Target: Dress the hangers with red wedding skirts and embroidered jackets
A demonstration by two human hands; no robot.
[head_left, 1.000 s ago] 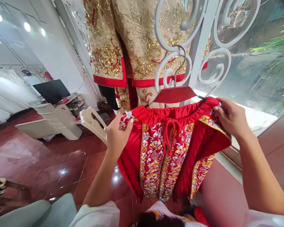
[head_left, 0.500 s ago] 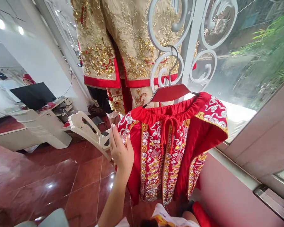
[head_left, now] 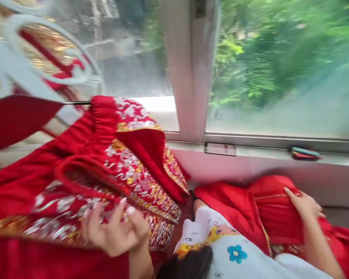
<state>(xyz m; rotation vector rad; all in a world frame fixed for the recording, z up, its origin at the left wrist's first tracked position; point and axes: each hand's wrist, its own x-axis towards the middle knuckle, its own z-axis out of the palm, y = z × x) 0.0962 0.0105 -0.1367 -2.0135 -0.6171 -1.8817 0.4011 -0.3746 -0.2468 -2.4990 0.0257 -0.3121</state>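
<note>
A red skirt [head_left: 84, 166] with silver and gold embroidery hangs from a red hanger [head_left: 14, 116] at the left. My left hand [head_left: 116, 228] lies against its embroidered panel, fingers curled on the cloth. My right hand [head_left: 304, 205] rests low at the right on a second red garment [head_left: 250, 209] with gold trim that lies below the window. Its fingers press into that cloth. The picture is smeared by motion.
A window [head_left: 279, 66] with a white frame post [head_left: 189, 69] looks out on green leaves. White scrolled metalwork [head_left: 46, 58] stands at the upper left. Small objects lie on the sill [head_left: 304, 153]. My white printed top [head_left: 221, 248] shows at the bottom.
The view has swung right and down toward the window. My right hand, out of sight half a second ago, now lies on the red garment below the sill. My left hand stays on the skirt.
</note>
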